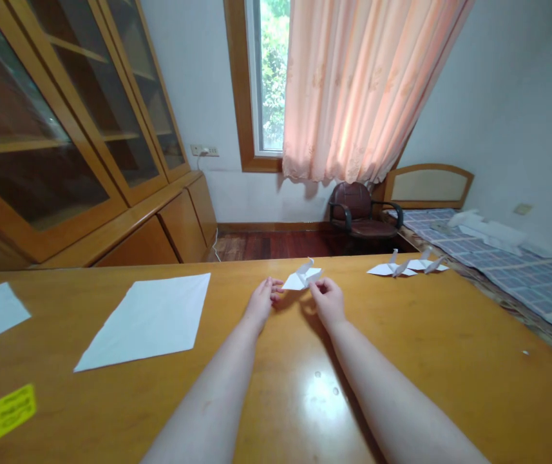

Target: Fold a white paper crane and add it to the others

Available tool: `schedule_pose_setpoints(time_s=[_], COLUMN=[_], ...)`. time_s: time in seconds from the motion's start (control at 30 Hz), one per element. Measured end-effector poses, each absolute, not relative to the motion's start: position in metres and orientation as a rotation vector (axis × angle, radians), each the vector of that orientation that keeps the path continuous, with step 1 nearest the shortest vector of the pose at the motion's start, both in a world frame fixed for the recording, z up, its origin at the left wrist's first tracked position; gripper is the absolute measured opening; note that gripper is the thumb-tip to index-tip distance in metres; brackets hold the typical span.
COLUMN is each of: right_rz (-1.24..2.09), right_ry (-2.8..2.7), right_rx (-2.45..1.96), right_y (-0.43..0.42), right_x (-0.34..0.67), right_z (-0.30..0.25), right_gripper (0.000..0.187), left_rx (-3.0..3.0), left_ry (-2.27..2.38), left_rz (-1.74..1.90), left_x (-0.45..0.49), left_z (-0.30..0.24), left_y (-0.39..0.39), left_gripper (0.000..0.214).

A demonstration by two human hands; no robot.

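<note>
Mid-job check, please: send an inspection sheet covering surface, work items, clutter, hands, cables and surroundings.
Surface: wooden table, glare near its front.
Work items: paper bird between the hands; two more birds at right; two sheets at left.
Clutter: yellow note at left; white speck at right.
Hands: right hand pinches the bird; left hand by its left tip, contact unclear.
Cables: white cord on the floor.
Surroundings: cabinet, window, curtain, chair, bed.
</note>
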State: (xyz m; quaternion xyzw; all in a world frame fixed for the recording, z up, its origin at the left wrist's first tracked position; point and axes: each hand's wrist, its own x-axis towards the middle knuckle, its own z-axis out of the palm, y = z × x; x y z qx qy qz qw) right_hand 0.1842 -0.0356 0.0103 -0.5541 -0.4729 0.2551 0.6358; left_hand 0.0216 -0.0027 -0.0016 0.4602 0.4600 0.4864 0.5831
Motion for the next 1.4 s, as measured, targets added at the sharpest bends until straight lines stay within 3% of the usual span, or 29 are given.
schedule_pose_setpoints(time_s=[0.23, 0.43, 0.57, 0.77, 1.23, 1.4], right_rz=[0.178, -0.195, -0.242, -0.280, -0.012, -0.060], right_ry=[-1.123, -1.095, -1.004, -0.418, -0.519, -0.457], right_rx=[-1.337, -1.789, -2.015, -2.218, -2.379, -2.266], right_y=[-0.035, -0.066, -0.101, -0.119, -0.090, -0.093], right_x=[0.241, 0.368, 0.457, 0.536, 0.556, 0.555], right_z=[0.059, 0.038, 0.007, -0.013, -0.005, -0.011], right_gripper=[0.022, 0.023, 0.020, 0.027, 0.032, 0.039], left_rx=[1.063, 1.116, 1.147, 1.161, 1.186, 1.221], left_ry=[1.051, 1.055, 1.042, 1.031, 1.035, 1.045], left_rz=[1.126, 1.106, 1.088, 1.088, 1.094, 1.093], left_x=[0.021, 0.022, 0.021, 0.021, 0.021, 0.020], left_z=[-0.005, -0.007, -0.009, -0.012, -0.015, -0.013], left_y=[-0.002, -0.002, -0.002, -0.001, 0.001, -0.002], left_gripper=[0.047, 0.039, 0.037, 0.036, 0.035, 0.035])
